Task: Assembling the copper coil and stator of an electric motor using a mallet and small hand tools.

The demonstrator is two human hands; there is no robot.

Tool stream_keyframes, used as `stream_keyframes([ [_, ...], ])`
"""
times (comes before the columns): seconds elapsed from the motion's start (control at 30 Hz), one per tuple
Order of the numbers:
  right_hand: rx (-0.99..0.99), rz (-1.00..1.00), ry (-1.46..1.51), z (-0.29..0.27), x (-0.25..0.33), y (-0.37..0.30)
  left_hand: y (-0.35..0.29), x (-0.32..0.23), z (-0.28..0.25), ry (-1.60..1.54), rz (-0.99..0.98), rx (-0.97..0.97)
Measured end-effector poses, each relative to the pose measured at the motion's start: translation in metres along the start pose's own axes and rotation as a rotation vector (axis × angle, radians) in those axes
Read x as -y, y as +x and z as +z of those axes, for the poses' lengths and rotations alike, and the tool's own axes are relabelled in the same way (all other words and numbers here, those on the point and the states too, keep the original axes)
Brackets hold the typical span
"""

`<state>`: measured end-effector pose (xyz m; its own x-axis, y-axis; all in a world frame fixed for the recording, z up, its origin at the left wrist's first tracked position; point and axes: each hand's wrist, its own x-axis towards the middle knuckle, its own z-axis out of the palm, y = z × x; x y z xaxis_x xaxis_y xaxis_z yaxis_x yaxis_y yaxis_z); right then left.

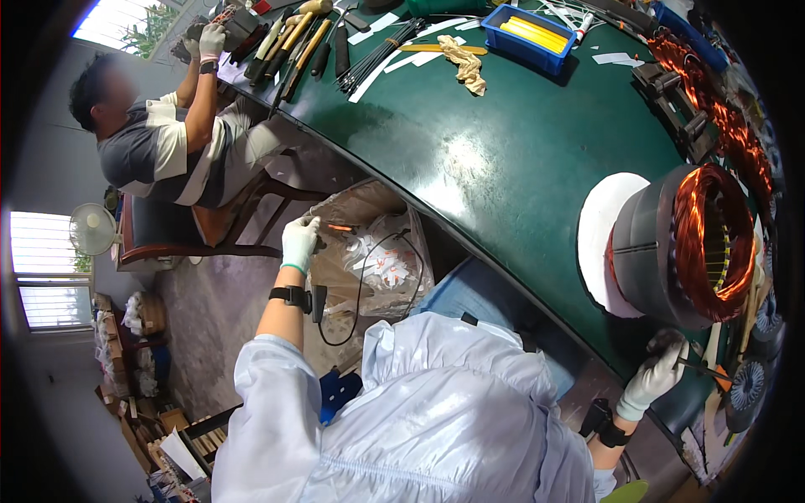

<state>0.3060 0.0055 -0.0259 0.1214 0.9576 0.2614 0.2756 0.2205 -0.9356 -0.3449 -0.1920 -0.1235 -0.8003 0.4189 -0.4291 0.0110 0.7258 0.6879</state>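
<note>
My left hand (299, 244), in a white glove, is held out beside a plastic-lined bin (402, 225) with paper scraps in it. Its fingers are curled closed; whether anything is in them I cannot make out. A small orange strip (340, 227) shows just past the fingertips. My right hand (652, 384), also gloved, is closed at the table's near right edge around a thin dark rod-like tool (703, 368). Just beyond that hand, a motor stator (654, 251) with copper windings (689, 226) lies on its side against a round white disc (599, 243).
The green table (528, 159) carries hammers and hand tools (306, 54), black cable ties (381, 54), a blue bin (528, 38) of yellow strips, crumpled brown paper (464, 65) and copper wire coils (713, 109). At the left a co-worker (168, 151) sits on a wooden chair (268, 201).
</note>
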Motion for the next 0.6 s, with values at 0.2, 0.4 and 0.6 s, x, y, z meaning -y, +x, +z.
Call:
stream_keyframes([
  [0.2, 0.008, 0.013, -0.024, -0.004, -0.004, -0.002, -0.037, 0.046, 0.018, 0.711, 0.280, 0.224],
  [0.4, 0.002, -0.028, -0.014, -0.004, -0.008, -0.004, -0.186, 0.152, -0.032, 1.481, -0.238, 1.372],
  [0.6, 0.018, 0.010, 0.007, -0.007, -0.005, -0.002, -0.220, 0.222, -0.158, 1.542, -0.570, 1.117],
])
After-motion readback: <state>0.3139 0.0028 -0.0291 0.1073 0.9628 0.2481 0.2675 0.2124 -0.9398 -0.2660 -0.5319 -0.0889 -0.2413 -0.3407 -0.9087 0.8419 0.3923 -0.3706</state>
